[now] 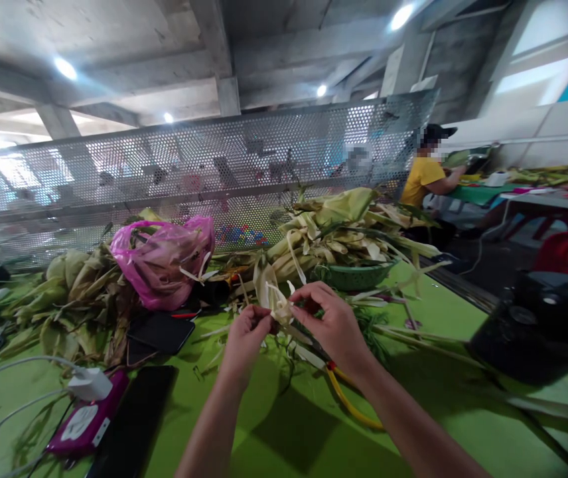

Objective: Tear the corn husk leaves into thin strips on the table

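Between both hands, just over the green table (244, 425), is a small pale flower-like piece of corn husk (280, 307) with curling strips at its top. My left hand (248, 332) pinches its left side between thumb and fingers. From the right, the thumb and forefinger of my right hand (331, 322) close on the same piece. Behind it, a green basin (358, 276) carries a heap of dried corn husks (344, 219). Loose husk strips and thin green sprigs (376, 332) lie near my right hand. A yellow-handled tool (351, 405) rests below it, partly hidden by my forearm.
On the left stand a pink plastic bag (162, 265) of husks and a husk pile (77, 299). Nearer are a dark phone-like slab (162, 332), a purple power strip (87, 415) and a white charger (89, 384). A perforated metal screen (244, 153) rises behind. Far right sits a person in yellow (423, 176).
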Demonstrator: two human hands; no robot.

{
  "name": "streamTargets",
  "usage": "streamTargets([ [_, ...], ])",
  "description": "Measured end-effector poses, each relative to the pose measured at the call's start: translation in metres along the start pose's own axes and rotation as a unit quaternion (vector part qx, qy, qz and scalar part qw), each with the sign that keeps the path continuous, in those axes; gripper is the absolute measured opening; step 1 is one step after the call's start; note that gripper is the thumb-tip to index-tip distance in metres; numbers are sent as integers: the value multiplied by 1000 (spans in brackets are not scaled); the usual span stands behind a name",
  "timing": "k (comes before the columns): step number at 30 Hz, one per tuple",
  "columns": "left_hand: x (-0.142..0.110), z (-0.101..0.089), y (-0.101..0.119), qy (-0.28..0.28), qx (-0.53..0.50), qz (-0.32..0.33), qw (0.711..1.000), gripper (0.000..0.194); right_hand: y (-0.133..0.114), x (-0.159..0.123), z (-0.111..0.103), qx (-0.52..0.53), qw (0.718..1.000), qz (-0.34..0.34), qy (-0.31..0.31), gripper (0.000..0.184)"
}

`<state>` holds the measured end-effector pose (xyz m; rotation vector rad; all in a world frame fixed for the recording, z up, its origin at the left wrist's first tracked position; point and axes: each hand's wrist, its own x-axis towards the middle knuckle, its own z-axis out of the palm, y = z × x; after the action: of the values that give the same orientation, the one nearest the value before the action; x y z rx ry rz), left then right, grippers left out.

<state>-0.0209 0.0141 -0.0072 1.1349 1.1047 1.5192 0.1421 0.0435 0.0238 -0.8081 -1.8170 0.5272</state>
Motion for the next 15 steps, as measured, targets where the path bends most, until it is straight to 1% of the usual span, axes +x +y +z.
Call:
streamTargets([
  [3, -1, 0, -1, -16, -13, -3, 1000, 23, 0, -1, 2, -2, 1000, 7, -16, 8],
  [6, -2, 0, -2, -31, -23, -6, 999, 23, -1, -2, 5, -10, 1000, 9, -18, 8],
  [10, -1, 1, -4, -30, -33, -5, 999, 23, -2, -2, 5, 7, 1000, 23, -10, 5],
  [12, 0, 2, -4, -18, -45, -3, 999, 23, -1, -1, 4, 31, 998, 55, -7, 6],
  [15, 0, 2, -2, 3, -61, -10, 998, 24, 3, 0, 3, 53, 990, 125, -25, 15],
])
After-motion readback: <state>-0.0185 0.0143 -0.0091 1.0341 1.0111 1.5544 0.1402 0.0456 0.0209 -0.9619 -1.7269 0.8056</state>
